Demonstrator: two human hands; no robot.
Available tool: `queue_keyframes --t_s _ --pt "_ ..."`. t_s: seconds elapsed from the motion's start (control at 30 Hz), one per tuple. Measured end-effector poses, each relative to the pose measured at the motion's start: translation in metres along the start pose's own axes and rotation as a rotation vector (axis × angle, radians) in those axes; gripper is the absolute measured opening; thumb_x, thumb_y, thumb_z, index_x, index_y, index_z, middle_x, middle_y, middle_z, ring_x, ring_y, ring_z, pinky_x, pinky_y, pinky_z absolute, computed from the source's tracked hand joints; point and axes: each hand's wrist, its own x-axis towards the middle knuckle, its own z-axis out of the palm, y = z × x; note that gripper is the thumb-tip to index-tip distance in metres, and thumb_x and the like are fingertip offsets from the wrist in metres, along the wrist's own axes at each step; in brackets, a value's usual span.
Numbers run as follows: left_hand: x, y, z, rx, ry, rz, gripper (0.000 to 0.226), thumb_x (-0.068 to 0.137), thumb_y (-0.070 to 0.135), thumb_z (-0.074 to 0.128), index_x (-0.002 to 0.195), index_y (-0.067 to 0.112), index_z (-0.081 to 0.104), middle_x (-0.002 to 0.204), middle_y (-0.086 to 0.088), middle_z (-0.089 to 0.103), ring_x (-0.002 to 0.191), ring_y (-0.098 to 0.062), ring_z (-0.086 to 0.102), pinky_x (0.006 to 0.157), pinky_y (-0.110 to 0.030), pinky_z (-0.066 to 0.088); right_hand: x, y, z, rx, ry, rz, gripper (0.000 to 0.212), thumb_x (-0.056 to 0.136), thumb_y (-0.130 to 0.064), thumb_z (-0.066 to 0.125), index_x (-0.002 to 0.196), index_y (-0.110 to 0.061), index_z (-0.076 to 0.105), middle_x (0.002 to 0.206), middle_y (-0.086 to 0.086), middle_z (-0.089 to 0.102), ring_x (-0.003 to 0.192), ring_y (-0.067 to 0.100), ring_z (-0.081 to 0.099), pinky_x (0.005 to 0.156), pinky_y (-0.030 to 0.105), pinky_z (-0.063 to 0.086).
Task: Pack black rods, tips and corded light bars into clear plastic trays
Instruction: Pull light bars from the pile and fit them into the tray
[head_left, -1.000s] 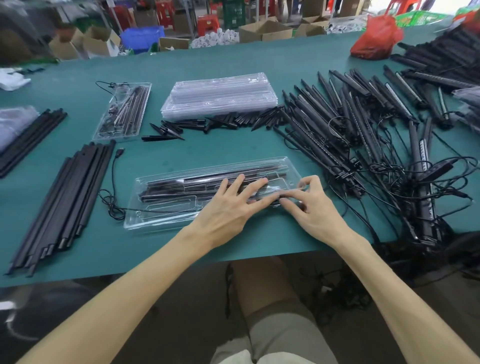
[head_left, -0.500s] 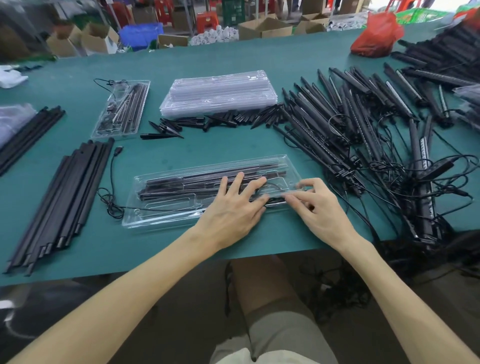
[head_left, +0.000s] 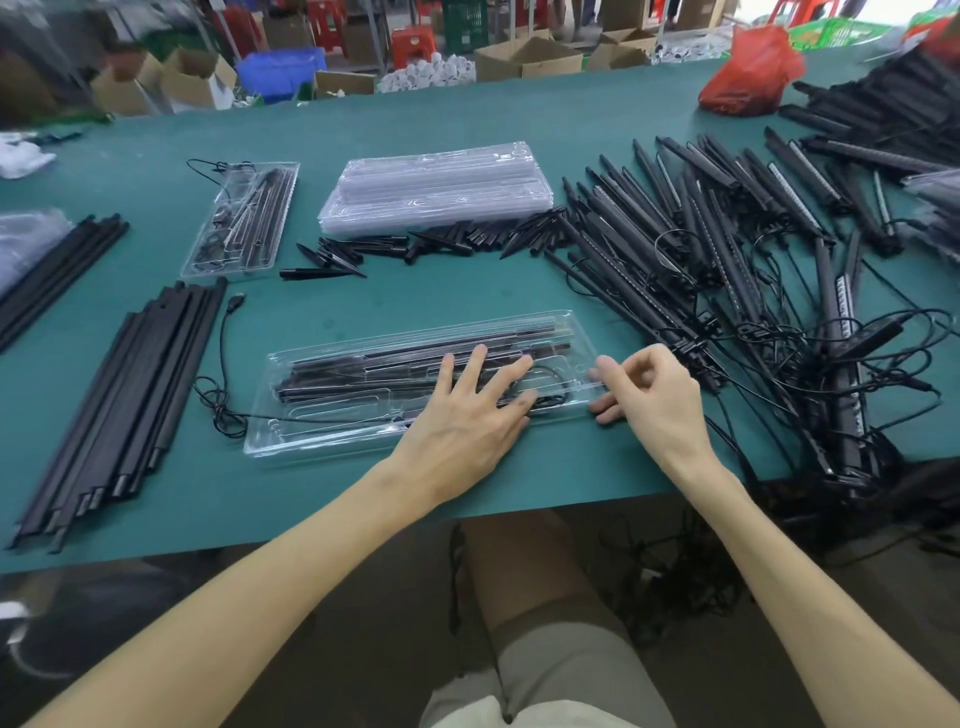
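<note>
A clear plastic tray (head_left: 322, 434) lies in front of me on the green table, holding black rods and a corded light bar. My left hand (head_left: 467, 415) rests flat on the tray's right half, fingers spread. My right hand (head_left: 649, 395) sits at the tray's right end with fingers curled at its rim. The bar's cord (head_left: 223, 395) trails out of the tray's left side. Loose black rods (head_left: 119, 405) lie at the left, black tips (head_left: 415, 244) in the middle, and corded light bars (head_left: 727, 260) are heaped at the right.
A stack of empty clear trays (head_left: 436, 189) stands behind the tips. A packed tray (head_left: 241, 223) lies at the back left. More rods (head_left: 52, 275) sit far left. A red bag (head_left: 748, 78) is at the back right. Cardboard boxes stand beyond the table.
My right hand has drawn back from the middle of the tray to its right end and curled its fingers. My left hand stays flat on the tray.
</note>
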Motion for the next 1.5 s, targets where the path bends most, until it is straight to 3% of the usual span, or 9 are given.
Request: queue_keyframes --t_s 0.17,0.37,0.57,0.67,0.83,1.07,1.2,1.33,1.5 --pt "0.0 0.0 0.0 0.011 -0.002 0.005 0.044 0.108 0.037 0.032 0.146 0.02 0.046 0.162 -0.008 0.025 0.143 -0.05 0.028 0.109 -0.07 0.03 0.027 -0.011 -0.003 -0.109 -0.197 0.205 0.031 0.089 -0.029 0.071 0.112 -0.01 0.062 0.091 0.004 0.075 0.066 0.028 0.074 0.069 0.041 0.06" --pt "-0.002 -0.001 0.0 -0.013 0.006 0.023 0.045 0.109 0.037 0.03 0.149 0.021 0.042 0.164 -0.008 0.022 0.145 -0.051 0.025 0.111 -0.07 0.027 0.053 -0.024 0.0 -0.235 -0.341 0.318 0.021 0.088 -0.018 0.077 0.093 0.001 0.069 0.088 0.01 0.072 0.055 0.018 0.069 0.045 0.022 0.045" --pt "-0.005 -0.002 0.001 -0.044 0.037 0.045 0.045 0.109 0.03 0.038 0.153 0.021 0.038 0.166 -0.01 0.022 0.145 -0.052 0.026 0.112 -0.068 0.029 0.061 -0.033 -0.004 -0.219 -0.447 0.403 0.022 0.089 -0.011 0.074 0.099 0.008 0.069 0.091 0.016 0.069 0.058 0.018 0.068 0.046 0.021 0.044" --pt "-0.008 -0.006 0.0 -0.051 0.094 0.088 0.051 0.103 0.011 0.051 0.152 0.021 0.043 0.164 -0.011 0.026 0.143 -0.052 0.031 0.111 -0.067 0.033 0.059 -0.035 -0.008 -0.205 -0.491 0.417 0.021 0.09 -0.012 0.073 0.098 0.006 0.069 0.094 0.017 0.072 0.062 0.018 0.071 0.046 0.02 0.045" --pt "-0.015 -0.018 -0.008 -0.106 0.206 0.177 0.053 0.095 -0.005 0.038 0.14 0.014 0.058 0.156 -0.016 0.04 0.137 -0.051 0.041 0.109 -0.066 0.038 0.048 -0.032 -0.007 -0.081 -0.559 0.456 0.025 0.09 -0.011 0.072 0.101 0.01 0.065 0.083 0.016 0.07 0.065 0.023 0.072 0.044 0.02 0.044" --pt "-0.017 -0.02 -0.011 -0.288 0.398 0.243 0.013 0.095 0.004 0.069 0.106 0.0 0.074 0.137 -0.012 0.062 0.131 -0.036 0.055 0.105 -0.053 0.048 0.039 -0.034 -0.007 0.036 -0.524 0.474 0.023 0.088 -0.007 0.073 0.1 0.012 0.067 0.078 0.014 0.065 0.057 0.017 0.063 0.047 0.019 0.046" --pt "-0.019 -0.018 -0.013 -0.464 0.422 0.204 0.018 0.095 0.002 0.067 0.079 0.0 0.06 0.122 -0.017 0.069 0.127 -0.03 0.059 0.103 -0.049 0.051 0.035 -0.034 -0.008 0.028 -0.529 0.463 0.026 0.089 -0.006 0.072 0.102 0.015 0.066 0.072 0.013 0.064 0.058 0.018 0.062 0.049 0.02 0.048" --pt "-0.021 -0.016 -0.01 -0.474 0.385 0.163 0.014 0.098 0.004 0.064 0.086 -0.001 0.059 0.12 -0.014 0.067 0.13 -0.027 0.058 0.106 -0.046 0.049 0.035 -0.033 -0.007 -0.017 -0.541 0.451 0.021 0.091 -0.009 0.071 0.099 0.01 0.067 0.05 0.0 0.059 0.057 0.016 0.062 0.05 0.02 0.048" --pt "-0.021 -0.015 -0.004 -0.392 0.395 0.147 0.022 0.1 0.009 0.062 0.12 0.001 0.066 0.126 -0.01 0.064 0.126 -0.024 0.059 0.112 -0.042 0.044 0.035 -0.033 -0.005 -0.032 -0.533 0.447 0.017 0.089 -0.01 0.073 0.091 0.006 0.068 0.057 0.005 0.063 0.055 0.016 0.063 0.048 0.02 0.048"
